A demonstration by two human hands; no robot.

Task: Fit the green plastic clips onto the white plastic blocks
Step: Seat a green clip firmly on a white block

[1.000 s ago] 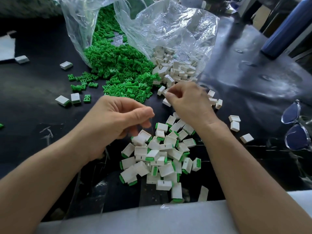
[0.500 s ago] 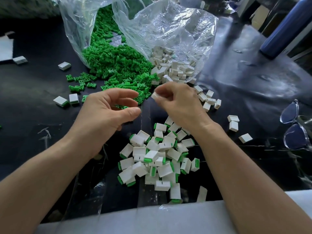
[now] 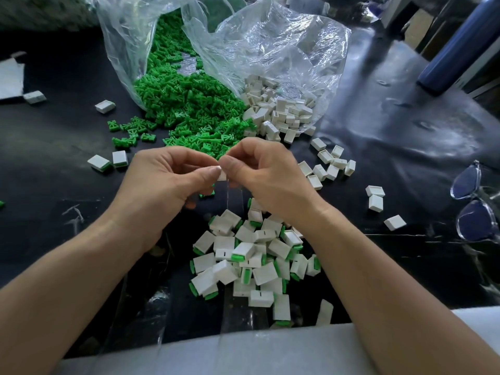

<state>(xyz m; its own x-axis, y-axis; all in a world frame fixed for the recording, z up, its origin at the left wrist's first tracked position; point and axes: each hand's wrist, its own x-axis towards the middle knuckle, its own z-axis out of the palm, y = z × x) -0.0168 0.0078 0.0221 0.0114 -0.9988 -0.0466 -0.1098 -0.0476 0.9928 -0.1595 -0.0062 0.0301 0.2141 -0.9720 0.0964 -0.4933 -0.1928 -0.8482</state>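
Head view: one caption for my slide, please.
Left hand and right hand hold a white block together, near the pile of fitted blocks.

Just above the pile (image 3: 251,261), the left hand (image 3: 162,182) and right hand (image 3: 267,180) pinch a white block (image 3: 222,175) and cover nearly all of it; whether a clip sits in it cannot be told. A green clip (image 3: 207,194) is half hidden under the left fingers. The right wrist covers the pile's far edge. Right of the pile, the glasses (image 3: 472,212) run off frame. Far above it, the bottle (image 3: 460,47), clip bag (image 3: 119,44) and block bag (image 3: 292,50) are cut off.
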